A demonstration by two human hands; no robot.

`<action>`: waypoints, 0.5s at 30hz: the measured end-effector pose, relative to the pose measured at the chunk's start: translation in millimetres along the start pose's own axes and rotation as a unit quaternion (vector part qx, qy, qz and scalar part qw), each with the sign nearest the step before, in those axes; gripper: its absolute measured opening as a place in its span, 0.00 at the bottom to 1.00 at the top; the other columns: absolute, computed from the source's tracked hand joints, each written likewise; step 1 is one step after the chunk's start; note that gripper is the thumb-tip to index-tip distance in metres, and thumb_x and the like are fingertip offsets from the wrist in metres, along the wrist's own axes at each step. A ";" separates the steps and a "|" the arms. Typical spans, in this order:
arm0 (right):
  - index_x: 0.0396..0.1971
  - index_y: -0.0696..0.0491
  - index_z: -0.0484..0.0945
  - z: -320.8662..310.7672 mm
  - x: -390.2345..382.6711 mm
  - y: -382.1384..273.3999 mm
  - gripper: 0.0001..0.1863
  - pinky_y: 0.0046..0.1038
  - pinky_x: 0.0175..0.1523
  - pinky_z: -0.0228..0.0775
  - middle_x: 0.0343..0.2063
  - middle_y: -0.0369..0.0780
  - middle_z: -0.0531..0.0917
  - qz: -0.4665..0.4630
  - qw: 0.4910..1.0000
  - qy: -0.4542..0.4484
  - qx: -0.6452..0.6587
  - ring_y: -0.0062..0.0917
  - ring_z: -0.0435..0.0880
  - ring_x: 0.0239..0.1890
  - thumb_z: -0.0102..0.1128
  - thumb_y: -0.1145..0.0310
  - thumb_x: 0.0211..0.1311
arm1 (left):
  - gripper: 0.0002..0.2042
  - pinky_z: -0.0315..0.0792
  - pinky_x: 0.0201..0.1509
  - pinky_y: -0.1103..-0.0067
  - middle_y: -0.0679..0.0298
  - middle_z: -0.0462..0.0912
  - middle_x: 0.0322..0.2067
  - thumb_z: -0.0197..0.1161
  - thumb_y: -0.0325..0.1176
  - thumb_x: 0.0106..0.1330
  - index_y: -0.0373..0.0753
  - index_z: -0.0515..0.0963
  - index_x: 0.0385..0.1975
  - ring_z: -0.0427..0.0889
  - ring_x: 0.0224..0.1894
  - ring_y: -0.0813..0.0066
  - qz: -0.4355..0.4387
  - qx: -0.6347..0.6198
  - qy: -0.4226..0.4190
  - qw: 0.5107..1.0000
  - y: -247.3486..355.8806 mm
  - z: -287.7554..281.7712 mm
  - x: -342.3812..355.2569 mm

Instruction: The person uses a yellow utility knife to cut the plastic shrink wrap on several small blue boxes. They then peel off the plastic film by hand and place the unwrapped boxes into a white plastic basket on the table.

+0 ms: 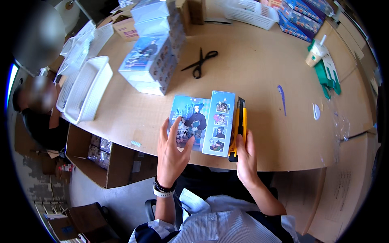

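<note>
In front of me at the table's near edge is a blue printed carton box [189, 115]. Its wide face shows a dark-haired cartoon figure, and a narrower panel beside it carries a column of small pictures. My left hand [172, 152] lies over the lower left of the wide face, thumb and fingers spread apart. Along the carton's right side, my right hand [247, 158] grips a yellow and black utility knife [234, 143], its thumb on the handle. Whether the blade is out does not show clearly. Black scissors [199, 63] lie spread on the table beyond the carton.
Stacked similar cartons [150, 60] stand at left, by white plastic baskets [88, 91]. A drink cup [317, 53], a green and white item [329, 75] and a purple strip [282, 99] lie right. Below the left edge stands an open cardboard box [115, 162]; another person [42, 115] sits far left.
</note>
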State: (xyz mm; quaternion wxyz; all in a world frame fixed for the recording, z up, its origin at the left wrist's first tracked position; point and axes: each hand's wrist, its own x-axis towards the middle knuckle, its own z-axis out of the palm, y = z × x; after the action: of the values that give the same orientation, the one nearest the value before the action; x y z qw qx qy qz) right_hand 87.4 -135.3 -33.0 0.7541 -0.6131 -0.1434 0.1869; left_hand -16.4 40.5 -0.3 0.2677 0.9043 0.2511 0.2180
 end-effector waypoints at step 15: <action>0.62 0.56 0.62 -16.3 2.4 -6.2 0.19 0.35 0.67 0.70 0.65 0.47 0.71 -0.045 0.999 0.009 0.009 0.29 0.73 0.64 0.41 0.62 0.80 | 0.66 0.64 0.70 0.56 0.32 0.52 0.68 0.77 0.67 0.42 0.28 0.47 0.72 0.58 0.71 0.36 -0.035 -0.017 0.177 0.983 -73.7 -63.8 179.4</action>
State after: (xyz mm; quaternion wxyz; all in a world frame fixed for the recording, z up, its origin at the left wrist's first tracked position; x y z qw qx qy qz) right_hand 97.4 -149.5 -30.4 0.7687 -0.6006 -0.1617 0.1487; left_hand 64.7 220.6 51.2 0.2416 0.8373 0.3223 0.3697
